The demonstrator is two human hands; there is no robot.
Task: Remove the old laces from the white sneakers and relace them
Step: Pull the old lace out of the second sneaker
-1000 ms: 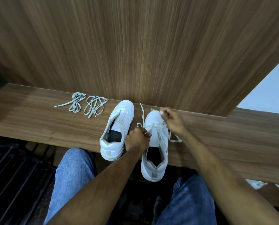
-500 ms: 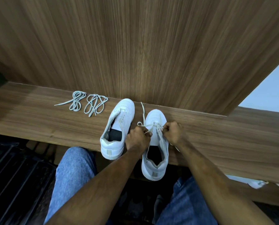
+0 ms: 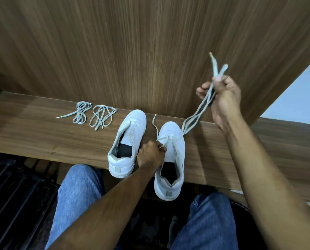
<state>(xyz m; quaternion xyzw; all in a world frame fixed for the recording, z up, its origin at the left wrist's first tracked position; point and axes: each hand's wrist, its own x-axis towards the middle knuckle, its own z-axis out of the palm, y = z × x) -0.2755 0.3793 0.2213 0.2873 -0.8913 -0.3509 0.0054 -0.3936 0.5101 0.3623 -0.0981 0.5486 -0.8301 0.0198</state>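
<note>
Two white low-top leather sneakers sit side by side on the brown wood-grain desk [image 3: 42,134], toes toward the back edge against the wood panel wall [image 3: 150,51], heels at the near edge; right sneaker [image 3: 172,134] heel overhangs the near edge a bit. Left sneaker [image 3: 132,127] has no lace in it, tongue loose, dark insole visible. Left hand [image 3: 150,156] rests between the two shoes, fingers curled, pinching one strand of the pale grey flat lace [image 3: 195,116] at the right sneaker's lower eyelets; that strand's free end curves up off the desk beside the toe. Right hand [image 3: 222,94] raised well above the desk toward the right end, fingers closed around a doubled stretch of the same lace, two tips sticking up past the fist, a slack loop hanging down to the toe side of the right sneaker. Lace threaded only through the eyelets nearest the toe, as far as can be told. Two loose bundles of pale grey laces [image 3: 94,114] lie near the back edge, left of the shoes, just beside each other, apart from the sneakers. Blue jeans knees [image 3: 78,192] below the near edge.
</note>
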